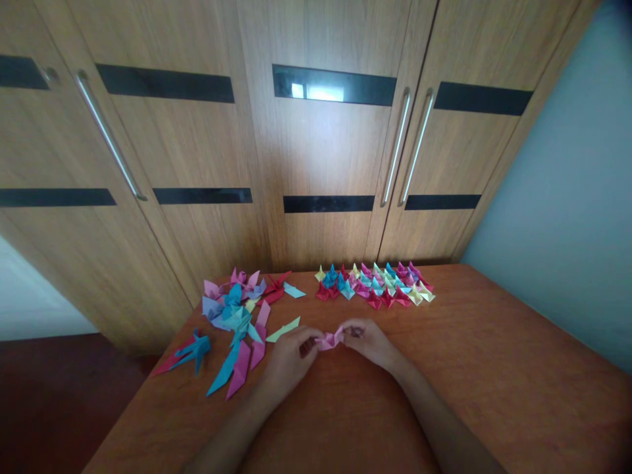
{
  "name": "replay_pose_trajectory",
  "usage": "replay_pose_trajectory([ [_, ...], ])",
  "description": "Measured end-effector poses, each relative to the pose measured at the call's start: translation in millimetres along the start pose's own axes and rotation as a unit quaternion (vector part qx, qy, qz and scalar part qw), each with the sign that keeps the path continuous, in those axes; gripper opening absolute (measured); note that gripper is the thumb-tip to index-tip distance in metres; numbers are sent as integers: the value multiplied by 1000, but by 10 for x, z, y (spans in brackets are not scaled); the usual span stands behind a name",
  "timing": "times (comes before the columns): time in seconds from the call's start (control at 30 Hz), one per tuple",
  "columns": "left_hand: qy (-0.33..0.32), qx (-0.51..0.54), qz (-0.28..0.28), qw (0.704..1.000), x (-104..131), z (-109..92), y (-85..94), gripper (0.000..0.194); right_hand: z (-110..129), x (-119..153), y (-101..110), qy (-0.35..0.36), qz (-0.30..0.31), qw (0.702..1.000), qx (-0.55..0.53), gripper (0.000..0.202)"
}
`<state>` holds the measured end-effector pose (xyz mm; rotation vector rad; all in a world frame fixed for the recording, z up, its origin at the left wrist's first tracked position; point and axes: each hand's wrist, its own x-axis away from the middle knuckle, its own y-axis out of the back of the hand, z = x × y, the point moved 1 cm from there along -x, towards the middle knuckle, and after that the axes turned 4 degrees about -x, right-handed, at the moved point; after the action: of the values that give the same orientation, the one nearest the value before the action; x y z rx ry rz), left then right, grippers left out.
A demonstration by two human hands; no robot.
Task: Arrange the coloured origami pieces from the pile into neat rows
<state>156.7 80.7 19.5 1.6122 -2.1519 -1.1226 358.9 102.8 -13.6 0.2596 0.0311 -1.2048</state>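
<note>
A small pink folded paper [330, 340] is held between my two hands, just above the wooden table [345, 408]. The fingers of my left hand [297, 352] pinch its left end. At its right end my right hand [366, 337] grips it between thumb and fingers. Beyond my hands, several small folded paper pieces [378, 283] in red, blue, pink, yellow and green stand in close rows. On the left lies a loose heap of larger folded papers [237, 316], and a pale green strip [284, 329] rests beside my left hand.
A blue folded piece [197, 349] lies with a red one near the table's left edge. Wooden cupboard doors [330, 151] with metal handles rise right behind the table. A pale blue wall [557, 217] borders the right side.
</note>
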Motion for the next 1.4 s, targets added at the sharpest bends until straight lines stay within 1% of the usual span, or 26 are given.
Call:
replay_pose_trajectory([
  [0.1, 46, 91, 2, 995, 25, 45, -49, 15, 6, 2, 34, -4, 7, 1000, -8, 29],
  [0.2, 70, 175, 12, 982, 36, 71, -69, 16, 29, 2, 65, -6, 1, 1000, -22, 28],
  [0.27, 73, 204, 22, 976, 35, 64, -65, 17, 41, 2, 75, -13, -4, 999, -37, 26],
  [0.33, 73, 209, 26, 975, 21, 43, -58, 19, 39, -1, 89, -21, -3, 999, -49, 22],
  [0.4, 64, 192, 22, 979, -13, 17, -60, 19, 19, -6, 129, -28, -4, 999, -35, 18],
  [0.43, 58, 175, 18, 983, -39, 2, -67, 18, 3, -7, 166, -30, -14, 999, -8, 16],
  [0.5, 43, 132, 12, 990, -112, -30, -93, 17, -33, 0, 273, -42, -59, 992, 104, 13],
  [0.53, 35, 112, 8, 993, -157, -49, -112, 16, -50, 9, 336, -60, -86, 978, 179, 12],
  [0.6, 13, 80, 3, 997, -265, -93, -164, 16, -74, 36, 455, -108, -123, 933, 320, 12],
  [0.67, -19, 49, 3, 999, -389, -142, -233, 16, -79, 64, 536, -152, -129, 892, 407, 13],
  [0.7, -36, 28, 6, 999, -454, -166, -274, 16, -74, 74, 557, -164, -127, 879, 429, 14],
  [0.83, -97, -71, 12, 993, -708, -222, -467, 17, -31, 85, 541, -189, -113, 853, 473, 18],
  [0.93, -112, -127, 14, 985, -866, -218, -615, 20, -7, 73, 494, -206, -103, 839, 493, 20],
  [1.03, -103, -170, 14, 980, -978, -203, -734, 25, 3, 61, 468, -222, -95, 828, 507, 22],
  [1.13, -95, -190, 15, 977, -1045, -201, -813, 28, 4, 51, 463, -222, -92, 823, 515, 24],
  [1.4, -53, -210, 27, 976, -1102, -229, -910, 29, -5, 49, 461, -223, -96, 820, 519, 25],
])
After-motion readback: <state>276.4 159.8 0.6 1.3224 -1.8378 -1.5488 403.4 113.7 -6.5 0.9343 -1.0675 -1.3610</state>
